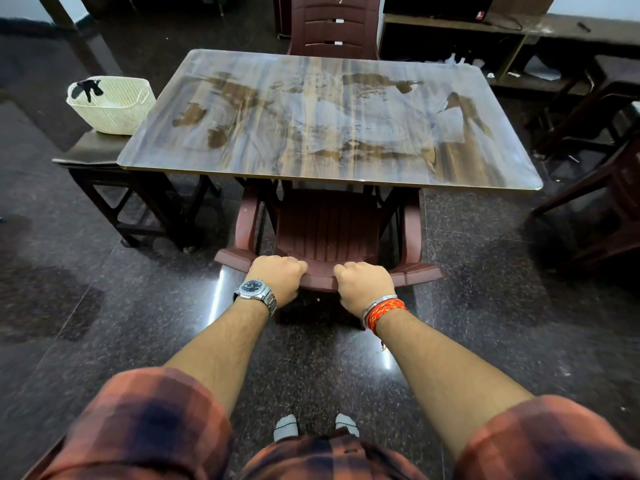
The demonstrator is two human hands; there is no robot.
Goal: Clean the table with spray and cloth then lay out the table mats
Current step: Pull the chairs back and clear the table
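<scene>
Standing on a polished dark stone floor, the person faces the long near edge of the wood-grain laminate table. Its top carries nothing but a patchy, streaked film, pale in some areas and bare brown in others, so the cleaning looks only partly done, and no mat is laid. A maroon plastic armchair is tucked seat-first under that edge, its armrests just beside the table's legs, and a second chair of the same kind stands at the far side. At the left, a dark side stool close against the table bears a cream woven basket holding a black object. This is possibly a spray trigger, though that cannot be told; cloth and mats are not in view. The left hand and the right hand each curl fully over the armchair's top rail, knuckles up, near each other at its middle. Whether the armchair is being drawn out or pushed home cannot be read. Either way, it is best moved straight along its own axis with equal force from both hands, so the armrests do not catch the table's frame. A slight lift would spare the floor from scraping.
</scene>
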